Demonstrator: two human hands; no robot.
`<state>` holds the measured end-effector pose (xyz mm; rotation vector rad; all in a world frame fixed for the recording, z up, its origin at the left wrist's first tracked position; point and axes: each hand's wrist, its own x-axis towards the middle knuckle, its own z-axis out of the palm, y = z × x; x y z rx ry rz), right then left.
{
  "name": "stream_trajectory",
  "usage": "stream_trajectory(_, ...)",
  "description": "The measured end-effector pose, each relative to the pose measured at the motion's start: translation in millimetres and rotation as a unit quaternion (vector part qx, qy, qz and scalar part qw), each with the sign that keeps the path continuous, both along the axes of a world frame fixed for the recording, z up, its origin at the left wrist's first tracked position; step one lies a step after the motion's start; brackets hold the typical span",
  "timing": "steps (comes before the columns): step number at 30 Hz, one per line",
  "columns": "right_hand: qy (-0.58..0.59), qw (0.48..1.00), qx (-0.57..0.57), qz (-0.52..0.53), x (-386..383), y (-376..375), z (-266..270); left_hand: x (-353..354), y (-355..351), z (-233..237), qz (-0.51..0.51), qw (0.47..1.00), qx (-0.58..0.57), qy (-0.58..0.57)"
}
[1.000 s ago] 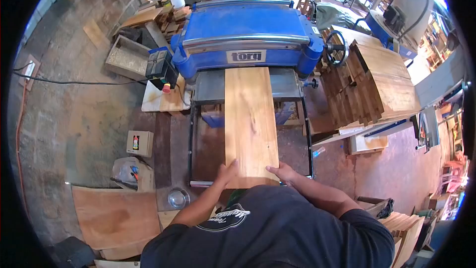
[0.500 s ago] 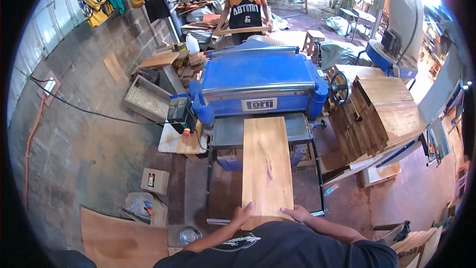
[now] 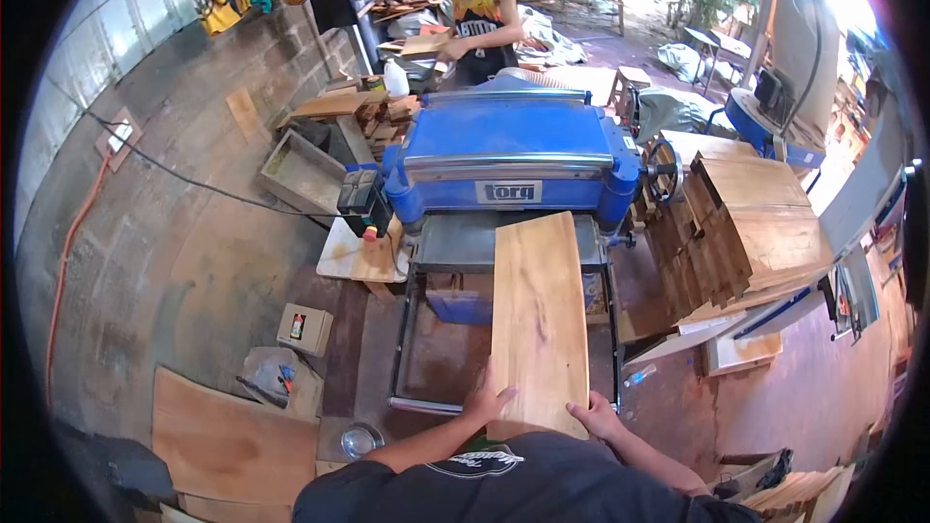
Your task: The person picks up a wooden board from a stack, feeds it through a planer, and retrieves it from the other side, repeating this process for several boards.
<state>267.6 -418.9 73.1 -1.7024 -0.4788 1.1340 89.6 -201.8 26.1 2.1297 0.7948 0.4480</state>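
Observation:
A wide wooden board (image 3: pixel 539 329) stretches from my waist toward the blue thickness planer (image 3: pixel 506 140). My left hand (image 3: pixel 486 395) grips its left edge close to my body, thumb on the top face. On the opposite edge, my right hand (image 3: pixel 595 416) has its thumb on top and its fingers mostly hidden below. The board's far end is tilted up and overlaps the planer's grey infeed table (image 3: pixel 453 242) in this view. Dark grain marks run down the middle of the board.
Across the planer stands a person (image 3: pixel 481 19) holding a piece of wood. Stacked boards (image 3: pixel 760 223) are piled at the right, beside the handwheel (image 3: pixel 664 171). A control box (image 3: pixel 360 201) with a red button is left of the planer. A plywood sheet (image 3: pixel 232 436) and metal bowl (image 3: pixel 361 441) lie lower left.
The board has shifted right and its far end has risen, with both hands still gripping it. The person across has turned to the left and moved the wood piece that way.

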Motion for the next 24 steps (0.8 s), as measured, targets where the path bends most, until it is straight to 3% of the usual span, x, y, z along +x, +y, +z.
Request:
stream_trajectory(5,-0.206,0.974,0.014,0.09,6,-8,96,31,-32,-9,-0.012,0.994,0.083,0.068)
stream_trajectory(6,-0.182,0.975,0.028,0.128,4,-6,115,35,-31,-10,-0.018,0.99,0.119,0.078)
stream_trajectory(8,-0.18,0.959,0.074,0.207,-9,4,120,34,-11,-51,-0.044,0.992,-0.115,0.015)
stream_trajectory(9,-0.19,0.938,0.146,0.252,-16,12,135,30,-15,-5,0.041,0.934,-0.353,-0.035)
stream_trajectory(10,-0.169,0.928,0.19,0.273,-27,20,132,30,-13,61,0.126,0.81,-0.567,-0.082)
stream_trajectory(11,-0.277,0.886,0.214,0.304,-37,29,102,18,-4,86,0.031,0.84,-0.515,-0.165)
stream_trajectory(12,-0.31,0.858,0.243,0.331,-47,36,89,10,-3,118,0.077,0.807,-0.556,-0.182)
stream_trajectory(13,-0.323,0.842,0.227,0.368,-55,44,93,0,1,161,0.144,0.833,-0.521,-0.119)
stream_trajectory(14,-0.342,0.828,0.211,0.392,-62,51,89,-10,10,165,0.134,0.872,-0.443,-0.158)
stream_trajectory(17,-0.382,0.789,0.181,0.445,-79,64,61,-46,54,134,0.133,0.906,-0.389,-0.103)
stream_trajectory(24,-0.519,0.698,0.091,0.485,-108,83,23,-95,108,42,0.083,0.906,-0.412,-0.039)
